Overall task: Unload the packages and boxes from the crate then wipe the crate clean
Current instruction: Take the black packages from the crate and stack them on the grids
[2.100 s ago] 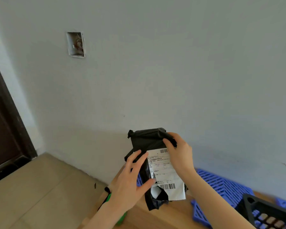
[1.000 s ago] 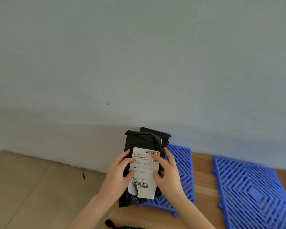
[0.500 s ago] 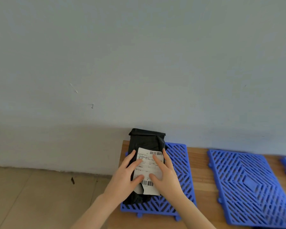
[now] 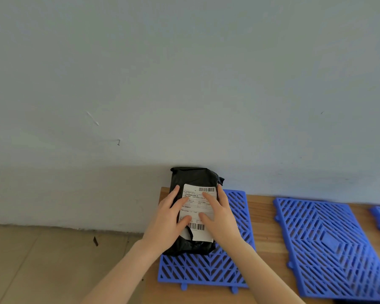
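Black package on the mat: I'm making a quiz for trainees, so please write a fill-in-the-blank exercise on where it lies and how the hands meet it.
1. The black package lies on the leftmost ____ grid mat.
2. The left hand and right hand rest with straight fingers on the package's white ____.
3. The mats lie on a wooden tabletop that stands against a grey ____.

Missing words: blue; label; wall.
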`<state>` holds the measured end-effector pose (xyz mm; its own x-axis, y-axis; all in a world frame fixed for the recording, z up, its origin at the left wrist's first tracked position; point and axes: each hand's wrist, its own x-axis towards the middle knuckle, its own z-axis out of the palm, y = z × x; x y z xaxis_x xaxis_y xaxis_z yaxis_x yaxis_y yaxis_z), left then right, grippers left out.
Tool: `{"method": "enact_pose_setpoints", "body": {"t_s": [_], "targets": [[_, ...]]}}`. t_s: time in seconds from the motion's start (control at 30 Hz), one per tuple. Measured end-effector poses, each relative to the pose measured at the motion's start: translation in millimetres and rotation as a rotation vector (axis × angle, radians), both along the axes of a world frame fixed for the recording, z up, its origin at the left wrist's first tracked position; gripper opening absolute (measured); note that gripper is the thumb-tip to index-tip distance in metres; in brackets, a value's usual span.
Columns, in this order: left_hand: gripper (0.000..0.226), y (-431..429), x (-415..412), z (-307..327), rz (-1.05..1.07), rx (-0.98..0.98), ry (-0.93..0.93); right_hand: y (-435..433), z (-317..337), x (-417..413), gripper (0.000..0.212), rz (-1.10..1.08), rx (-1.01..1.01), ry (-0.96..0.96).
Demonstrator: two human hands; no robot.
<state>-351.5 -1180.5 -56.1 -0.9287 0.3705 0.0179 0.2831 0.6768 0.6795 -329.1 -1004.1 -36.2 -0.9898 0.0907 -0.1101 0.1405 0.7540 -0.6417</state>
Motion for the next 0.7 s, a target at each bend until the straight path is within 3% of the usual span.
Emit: {"method": "enact_pose_setpoints", "body": {"t_s": [0.23, 0.43, 0.7], "targets": [[0.061, -13.9, 36.2, 4.4, -0.051, -0.098, 0.167, 0.4, -6.2, 49.8, 0.050, 0.034, 0.047, 0.187], [0.067, -19.9, 56.6, -6.1, -0.073, -0.225, 0.149, -1.4, -15.0, 73.8, 0.056, 0.062, 0.119, 0.142], [0.062, -18.3, 49.8, -11.3, -0.059, -0.191, 0.163, -1.6, -19.3, 58.0, 0.058, 0.120, 0.159, 0.048]]}}
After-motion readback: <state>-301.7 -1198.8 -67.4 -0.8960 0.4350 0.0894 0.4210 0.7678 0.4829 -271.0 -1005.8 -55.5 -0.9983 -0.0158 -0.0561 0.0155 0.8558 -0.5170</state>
